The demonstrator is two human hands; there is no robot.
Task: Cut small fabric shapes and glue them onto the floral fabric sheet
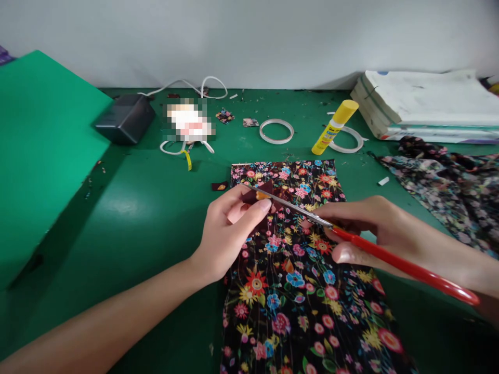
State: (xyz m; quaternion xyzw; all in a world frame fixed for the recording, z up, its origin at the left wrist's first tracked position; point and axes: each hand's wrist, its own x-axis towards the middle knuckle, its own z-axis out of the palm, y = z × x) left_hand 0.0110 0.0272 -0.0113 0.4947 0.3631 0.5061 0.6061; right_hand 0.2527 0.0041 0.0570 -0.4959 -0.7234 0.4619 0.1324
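A: From the head camera, at this green table, what is in the hands?

B: The left hand pinches a small dark piece, apparently fabric, between thumb and fingers, above the upper part of a floral cloth; the right hand is closed around red-handled scissors near the pivot, their blades slanting toward the left fingertips.

A: How far along does the cutting look?

B: Partway, by my reading; a dark scrap lies just beside the cloth's upper left edge, a floral scrap and a paler scrap farther back, suggesting some cuts are done; whether the blades are biting now, I cannot tell.

A: And what is left?

B: The pinched piece, it seems, awaits finishing; the floral cloth lies spread beneath both hands; a capped glue stick stands beyond it, in front of one tape roll and apart from another roll, neither hand touching them; a rumpled cloth lies at right, near stacked books.
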